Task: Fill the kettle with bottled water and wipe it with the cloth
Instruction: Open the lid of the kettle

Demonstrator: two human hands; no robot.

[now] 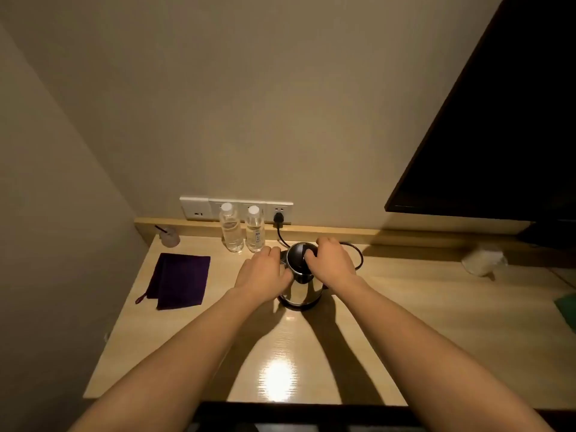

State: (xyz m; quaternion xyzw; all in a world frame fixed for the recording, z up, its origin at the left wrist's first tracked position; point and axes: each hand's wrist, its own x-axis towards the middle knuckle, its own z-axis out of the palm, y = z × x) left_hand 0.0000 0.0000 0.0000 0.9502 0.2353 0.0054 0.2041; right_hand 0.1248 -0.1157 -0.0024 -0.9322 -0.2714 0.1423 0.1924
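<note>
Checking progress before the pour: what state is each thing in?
kettle: upright on desk, lid shut.
left hand: on the kettle's side.
right hand: on its lid.
two bottles: capped, standing.
cloth: folded, untouched.
plug: in the socket.

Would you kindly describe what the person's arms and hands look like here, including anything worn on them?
Both forearms are bare up to the frame's lower edge: no sleeves show. The left hand and the right hand are ungloved, and I see no watch, bracelet or ring on either wrist or on the visible fingers. No markings stand out, though the dim, warm lighting would hide fine detail.
</note>
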